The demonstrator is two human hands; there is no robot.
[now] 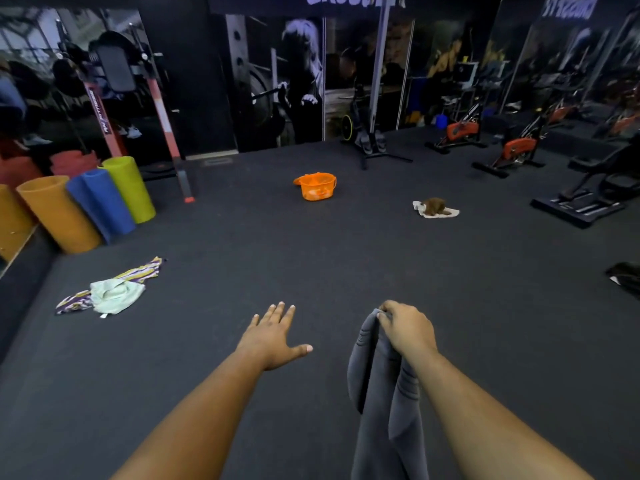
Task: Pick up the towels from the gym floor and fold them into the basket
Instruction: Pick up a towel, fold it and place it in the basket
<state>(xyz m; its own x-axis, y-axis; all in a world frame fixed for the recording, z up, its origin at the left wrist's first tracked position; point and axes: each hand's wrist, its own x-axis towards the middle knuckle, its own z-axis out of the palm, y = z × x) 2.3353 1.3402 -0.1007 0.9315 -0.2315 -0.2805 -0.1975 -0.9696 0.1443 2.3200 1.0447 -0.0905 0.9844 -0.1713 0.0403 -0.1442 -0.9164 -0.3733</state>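
Hanging from the right hand [407,329], a grey towel [384,393] is pinched at its top edge by curled fingers. The left hand [273,336] is flat with straight, spread fingers and holds nothing. On the gym floor [311,265], the orange basket [317,186] stands far ahead. A striped towel [138,273] and a pale green towel [117,296] lie together near the left edge; a brown towel [434,206] on a white towel [446,213] lies toward the right.
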